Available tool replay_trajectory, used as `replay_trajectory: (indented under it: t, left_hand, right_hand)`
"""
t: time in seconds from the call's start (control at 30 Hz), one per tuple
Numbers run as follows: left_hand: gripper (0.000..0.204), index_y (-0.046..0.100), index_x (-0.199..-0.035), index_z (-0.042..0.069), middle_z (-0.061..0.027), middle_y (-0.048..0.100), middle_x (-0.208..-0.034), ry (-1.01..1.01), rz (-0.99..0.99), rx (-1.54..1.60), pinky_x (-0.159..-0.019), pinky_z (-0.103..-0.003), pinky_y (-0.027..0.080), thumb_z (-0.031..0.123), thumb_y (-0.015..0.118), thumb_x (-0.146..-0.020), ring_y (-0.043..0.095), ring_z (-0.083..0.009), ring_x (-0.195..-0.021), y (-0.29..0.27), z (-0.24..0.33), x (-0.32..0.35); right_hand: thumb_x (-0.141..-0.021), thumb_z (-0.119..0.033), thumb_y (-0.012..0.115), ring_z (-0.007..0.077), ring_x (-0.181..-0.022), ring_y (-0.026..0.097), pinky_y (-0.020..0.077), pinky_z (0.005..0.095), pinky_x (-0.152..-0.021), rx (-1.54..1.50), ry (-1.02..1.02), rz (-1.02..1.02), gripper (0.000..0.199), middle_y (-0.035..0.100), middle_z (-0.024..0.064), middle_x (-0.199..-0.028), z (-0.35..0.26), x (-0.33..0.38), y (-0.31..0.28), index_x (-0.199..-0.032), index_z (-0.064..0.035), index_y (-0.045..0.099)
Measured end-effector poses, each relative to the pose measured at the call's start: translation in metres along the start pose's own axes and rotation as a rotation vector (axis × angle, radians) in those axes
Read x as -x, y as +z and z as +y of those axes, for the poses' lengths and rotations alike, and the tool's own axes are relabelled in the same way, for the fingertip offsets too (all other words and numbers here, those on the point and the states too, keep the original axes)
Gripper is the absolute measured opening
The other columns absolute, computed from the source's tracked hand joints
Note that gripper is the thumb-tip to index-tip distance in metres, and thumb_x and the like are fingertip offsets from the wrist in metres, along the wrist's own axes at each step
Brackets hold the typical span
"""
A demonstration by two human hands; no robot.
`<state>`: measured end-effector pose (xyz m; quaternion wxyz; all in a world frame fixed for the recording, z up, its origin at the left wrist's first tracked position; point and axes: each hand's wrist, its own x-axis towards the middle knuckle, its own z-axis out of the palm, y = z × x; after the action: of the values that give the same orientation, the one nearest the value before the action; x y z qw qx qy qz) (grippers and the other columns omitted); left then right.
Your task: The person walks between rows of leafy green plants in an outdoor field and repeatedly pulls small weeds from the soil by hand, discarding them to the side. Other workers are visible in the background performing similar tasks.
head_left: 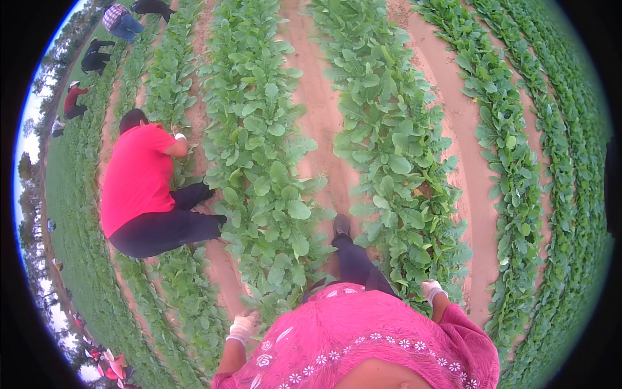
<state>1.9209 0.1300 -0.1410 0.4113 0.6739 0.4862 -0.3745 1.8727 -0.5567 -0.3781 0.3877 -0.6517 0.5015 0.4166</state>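
My left hand [243,326], in a thin pale glove, hangs at my left side above the edge of a leafy green crop row [272,214]. Its fingers are loosely curled and nothing shows in them. On the other side, my right hand [433,291], gloved as well, is beside the leaves of the right-hand crop row [395,162]. Its fingers also look curled, with nothing visible in them. Both hands are apart, one on each side of my pink patterned top [363,324]. One dark shoe [341,225] stands on the soil between the two rows.
A person in a red shirt [139,178] bends over a row to my left, a pale glove on one hand. Several other people are farther off along the left. Bare sandy soil paths [317,117] run between the rows; trees line the left rim.
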Motion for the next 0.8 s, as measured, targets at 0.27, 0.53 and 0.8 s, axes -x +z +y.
replay_trajectory:
  t: [0.27, 0.53, 0.8]
  left_hand:
    - [0.043, 0.067, -0.121, 0.001, -0.0095, 0.072, -0.097, 0.065, -0.017, 0.13, -0.075, -0.035, 0.052, 0.035, 0.066, -0.093, 0.068, -0.0199, -0.087, -0.009, 0.036, -0.043]
    - [0.042, 0.068, -0.119, 0.001, -0.01, 0.073, -0.098, 0.093, 0.029, 0.23, -0.076, -0.034, 0.052, 0.035, 0.065, -0.093, 0.067, -0.0199, -0.086, 0.001, 0.044, -0.107]
    - [0.043, 0.068, -0.118, 0.0, -0.0103, 0.073, -0.098, 0.171, 0.092, 0.041, -0.076, -0.033, 0.052, 0.035, 0.064, -0.093, 0.067, -0.0193, -0.086, -0.016, 0.166, -0.187]
  right_hand:
    - [-0.087, -0.013, 0.06, 0.0146, -0.048, 0.048, 0.0315, 0.0323, -0.042, -0.484, 0.002, -0.058, 0.036, 0.058, -0.001, -0.072, -0.127, 0.05, -0.012, -0.123, -0.0118, 0.059]
    - [-0.084, -0.006, 0.058, 0.0132, -0.046, 0.044, 0.0268, 0.0323, -0.039, -0.514, -0.042, -0.014, 0.025, 0.055, -0.0006, -0.072, -0.234, 0.038, -0.059, -0.103, -0.022, 0.059]
    - [-0.089, -0.019, 0.057, 0.0178, -0.052, 0.052, 0.0363, 0.0345, -0.042, -0.554, -0.023, 0.141, 0.014, 0.063, 0.0034, -0.084, -0.311, 0.011, -0.061, -0.102, -0.0195, 0.061]
